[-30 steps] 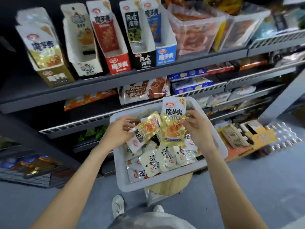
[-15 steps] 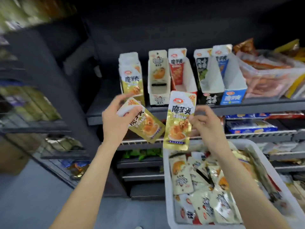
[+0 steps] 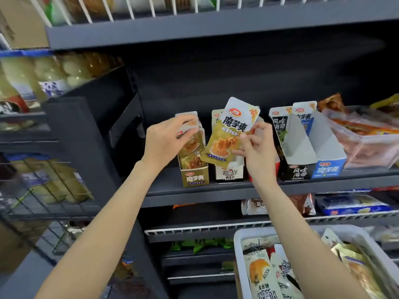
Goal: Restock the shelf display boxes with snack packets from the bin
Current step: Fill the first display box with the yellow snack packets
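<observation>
A row of display boxes stands on the dark shelf [image 3: 194, 192]. My left hand [image 3: 166, 141] grips a gold snack packet [image 3: 192, 143] at the top of the leftmost gold display box [image 3: 195, 176], among the packets standing in it. My right hand [image 3: 255, 143] pinches a second gold and white packet [image 3: 231, 134] by its right edge, held up in front of the white display box [image 3: 230, 174]. The white bin [image 3: 239, 244] with several packets sits at the lower right, below my right forearm.
A black box [image 3: 300, 173] and a blue box [image 3: 328, 170] stand further right, mostly bare inside. A clear tub of red packets [image 3: 367, 139] sits at the far right. Wire baskets with goods [image 3: 43, 186] fill the left rack. Another shelf [image 3: 216, 26] hangs overhead.
Both hands rose from the bin area to shelf height. My left hand carried its packet into the top of the gold box; my right hand brought its packet up before the white box.
</observation>
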